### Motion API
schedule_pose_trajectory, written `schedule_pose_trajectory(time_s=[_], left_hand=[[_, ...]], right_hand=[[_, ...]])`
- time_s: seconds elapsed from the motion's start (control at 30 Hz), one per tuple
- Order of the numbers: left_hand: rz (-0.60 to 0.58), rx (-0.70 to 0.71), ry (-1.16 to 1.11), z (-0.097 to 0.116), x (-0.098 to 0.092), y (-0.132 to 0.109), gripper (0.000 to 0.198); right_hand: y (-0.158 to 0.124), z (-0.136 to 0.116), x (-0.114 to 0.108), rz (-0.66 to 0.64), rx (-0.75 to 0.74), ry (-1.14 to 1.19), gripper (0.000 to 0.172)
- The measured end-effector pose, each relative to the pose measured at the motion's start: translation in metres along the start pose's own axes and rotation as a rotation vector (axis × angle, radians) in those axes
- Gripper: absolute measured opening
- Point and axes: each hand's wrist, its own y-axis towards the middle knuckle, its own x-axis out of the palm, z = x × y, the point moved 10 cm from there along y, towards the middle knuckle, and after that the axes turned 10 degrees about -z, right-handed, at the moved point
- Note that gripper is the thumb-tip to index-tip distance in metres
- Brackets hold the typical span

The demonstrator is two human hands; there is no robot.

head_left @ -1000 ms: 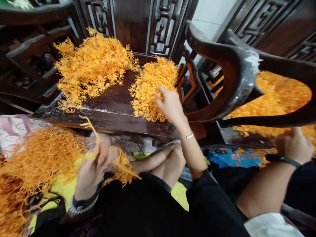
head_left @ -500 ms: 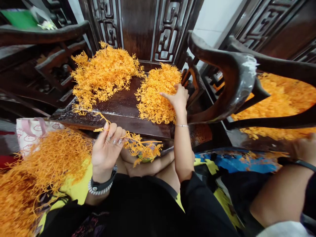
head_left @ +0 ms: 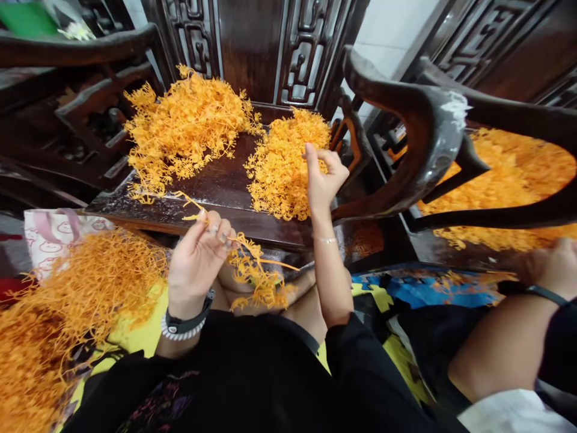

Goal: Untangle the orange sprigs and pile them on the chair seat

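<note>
My left hand (head_left: 198,258) is closed on a thin orange plastic flower sprig (head_left: 259,273), with a bare end poking above the thumb and curly, spidery clusters hanging to the right over my legs. My right hand (head_left: 325,180) is raised at the right edge of a heap of small orange plastic flower pieces (head_left: 282,174) on a dark wooden seat (head_left: 220,180). Its thumb and bent index finger come together; anything between them is too small to make out. A second heap of orange flower pieces (head_left: 189,126) lies at the seat's left.
Loose orange stems (head_left: 108,282) are piled at my left by a white and pink bag (head_left: 54,237). A curved wooden armrest (head_left: 419,144) rises at the right. Beyond it lies another orange heap (head_left: 509,174), near a co-worker's hand (head_left: 554,264).
My right hand has lifted slightly off the right heap, and its spread fingers have drawn together. My left hand keeps its hold on the sprig, shifting slightly right.
</note>
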Motion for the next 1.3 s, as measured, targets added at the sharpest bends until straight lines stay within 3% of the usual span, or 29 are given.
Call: schedule_pose_trajectory(time_s=[0.07,0.13,0.2,0.3,0.37,0.43,0.53,0.6,0.7,0.9,0.97,1.07,1.17,1.3], left_hand=[[-0.004,0.012,0.075,0.001,0.000,0.001,0.033],[-0.039,0.015,0.148,0.000,0.004,0.002,0.030],[-0.083,0.030,0.211,-0.002,0.007,0.002,0.032],[-0.077,0.164,0.360,0.005,0.004,-0.002,0.055],[-0.018,0.333,0.546,0.020,-0.002,-0.009,0.066],[-0.030,0.406,0.799,0.025,-0.001,-0.013,0.065],[-0.194,0.173,1.105,-0.002,-0.002,-0.007,0.056],[-0.221,0.012,1.120,-0.016,-0.012,-0.007,0.042],[-0.159,-0.106,0.926,-0.023,-0.027,-0.012,0.016],[-0.230,-0.423,0.386,-0.051,-0.034,-0.032,0.021],[-0.239,-0.465,0.340,-0.053,-0.033,-0.035,0.023],[-0.284,-0.488,0.477,-0.052,-0.029,-0.033,0.023],[-0.472,-0.489,0.805,-0.054,-0.011,-0.031,0.018],[-0.690,-0.234,1.315,-0.044,0.019,-0.026,0.014]], right_hand=[[-0.024,-0.027,0.012,-0.245,-0.029,0.310,0.047],[-0.065,-0.064,0.037,-0.669,-0.084,0.533,0.033],[-0.101,-0.080,0.045,-0.862,-0.063,0.561,0.020],[-0.123,-0.074,0.048,-0.856,0.042,0.537,0.016],[-0.132,-0.067,0.056,-0.876,0.134,0.682,0.016],[-0.139,-0.064,0.064,-0.895,0.237,0.912,0.014],[-0.146,-0.061,0.068,-0.859,0.360,1.132,0.012],[-0.150,-0.061,0.067,-0.851,0.404,1.190,0.012],[-0.156,-0.058,0.063,-0.845,0.474,1.248,0.016],[-0.181,-0.030,0.056,-0.797,0.585,1.231,0.026],[-0.191,-0.023,0.057,-0.855,0.553,1.072,0.035],[-0.194,-0.018,0.055,-0.902,0.459,0.849,0.043],[-0.188,-0.024,0.052,-0.914,0.384,0.869,0.050],[-0.196,-0.042,0.065,-1.126,0.381,1.029,0.032]])
